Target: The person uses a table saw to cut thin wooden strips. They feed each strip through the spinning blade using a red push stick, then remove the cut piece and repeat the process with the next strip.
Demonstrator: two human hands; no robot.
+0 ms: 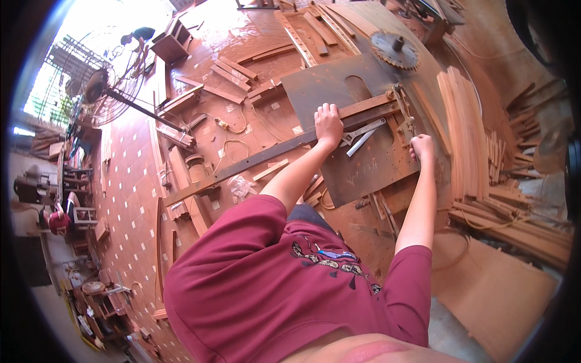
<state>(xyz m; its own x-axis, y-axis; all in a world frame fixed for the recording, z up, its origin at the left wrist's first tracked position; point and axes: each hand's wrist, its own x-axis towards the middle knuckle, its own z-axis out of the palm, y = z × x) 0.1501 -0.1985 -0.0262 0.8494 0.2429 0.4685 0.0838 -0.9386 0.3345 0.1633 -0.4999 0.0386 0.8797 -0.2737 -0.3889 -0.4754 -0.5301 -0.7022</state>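
My left hand [328, 125] is closed over a long dark rail [272, 151] that lies across a metal saw table [345, 179]. A reddish wood strip [366, 107] runs along the rail beyond that hand. At the table's right side, my right hand [422, 147] is closed at the lower end of a metal fitting [403, 115] on the rail's end; what its fingers grip is mostly hidden. Between my hands lie an adjustable wrench [366, 129] and a pale, slim flat piece [361, 143]. A toothed circular saw blade [394, 51] shows past the table's far edge.
Long boards [463, 130] are stacked at the right, with a flat panel [493, 284] below them. Offcuts [230, 78] and a yellowish cable [245, 121] lie on the tiled floor [130, 199]. A pedestal fan [97, 85] stands at the far left.
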